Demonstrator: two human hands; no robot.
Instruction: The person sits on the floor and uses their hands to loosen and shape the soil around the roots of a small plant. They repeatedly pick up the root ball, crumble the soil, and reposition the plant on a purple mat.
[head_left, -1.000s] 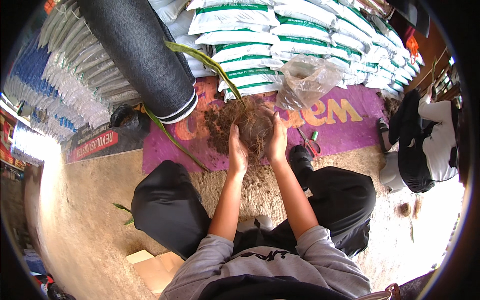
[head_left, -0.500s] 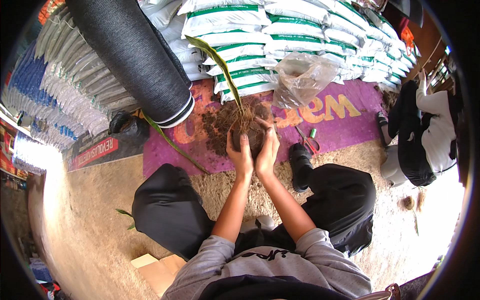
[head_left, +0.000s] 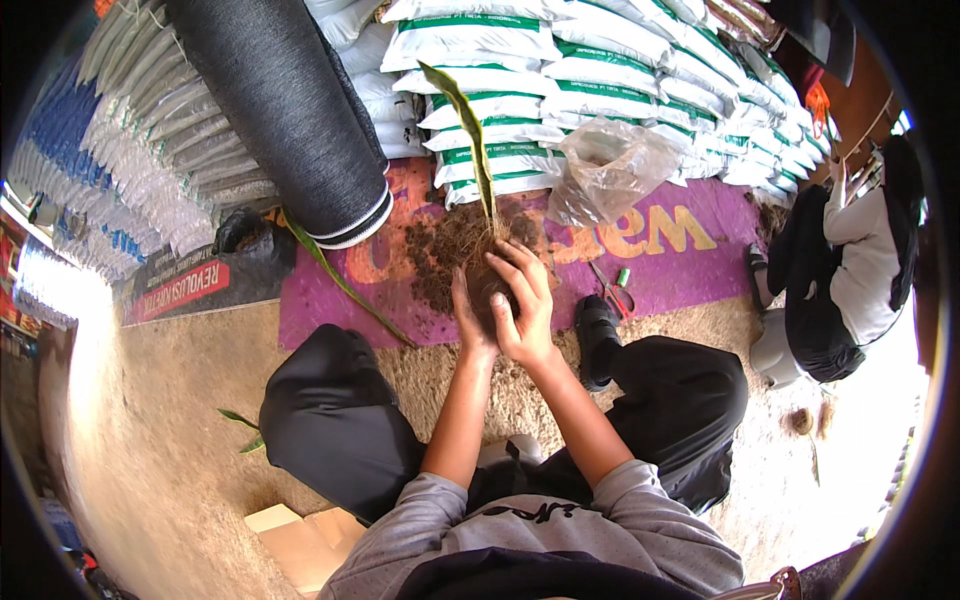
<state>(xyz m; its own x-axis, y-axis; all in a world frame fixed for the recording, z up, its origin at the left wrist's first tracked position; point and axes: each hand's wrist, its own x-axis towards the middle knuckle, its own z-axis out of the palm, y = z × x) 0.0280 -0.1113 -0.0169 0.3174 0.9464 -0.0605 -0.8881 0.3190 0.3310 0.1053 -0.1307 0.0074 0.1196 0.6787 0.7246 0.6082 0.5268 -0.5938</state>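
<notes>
Between my hands is a dark, round soil ball [head_left: 480,290], with one long yellow-edged snake plant leaf [head_left: 480,155] standing up from it. Pale stringy roots [head_left: 492,232] spread around the leaf's base. My left hand [head_left: 470,322] cups the ball's left side from below. Over its right side and top curve the fingers of my right hand [head_left: 526,308], the thumb pressed on the near face. Loose dark soil [head_left: 428,268] lies just beyond, on a purple printed banner [head_left: 690,275]. The ball's underside is hidden by my palms.
Red-handled scissors [head_left: 622,300] and a small green spool [head_left: 624,276] lie right of my hands. Behind stand a clear plastic bag [head_left: 610,165] and stacked white sacks [head_left: 490,105]. Left are a cut leaf [head_left: 345,285], black bag [head_left: 250,245] and dark roll [head_left: 280,120]. Someone sits at right [head_left: 850,250].
My right hand has shifted from the ball's side to over its top, fingers now wrapping the roots' base. The leaf stands more upright, its tip moved right.
</notes>
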